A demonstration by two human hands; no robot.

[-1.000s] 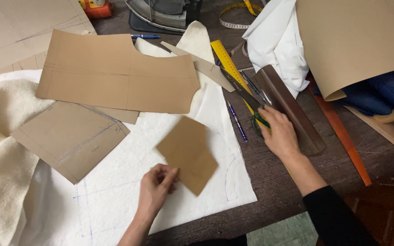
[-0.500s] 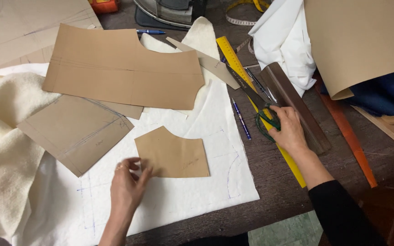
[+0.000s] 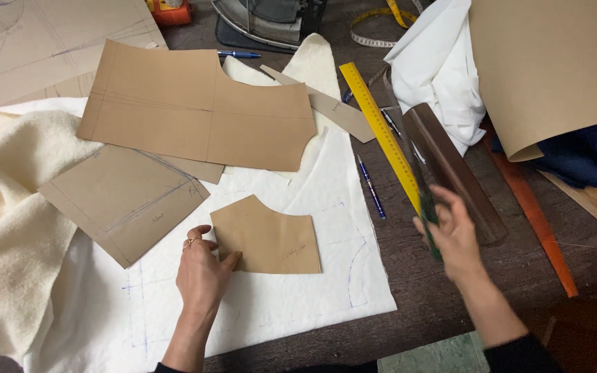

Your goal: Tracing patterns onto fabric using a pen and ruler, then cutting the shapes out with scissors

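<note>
The small cardboard pattern piece (image 3: 267, 238) is pinned flat on the white fabric (image 3: 298, 304) by the left hand (image 3: 202, 273) – a clear ruler (image 3: 419, 166) is grasped by the right hand (image 3: 454, 238) – and could be nudged askew.

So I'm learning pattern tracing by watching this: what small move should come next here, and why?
Probably bring the clear ruler across and lay it along the small brown pattern piece. The right hand has the ruler lifted and tilted above the dark table, while the left hand presses the piece flat on the white fabric, which already carries blue pen lines.
</note>
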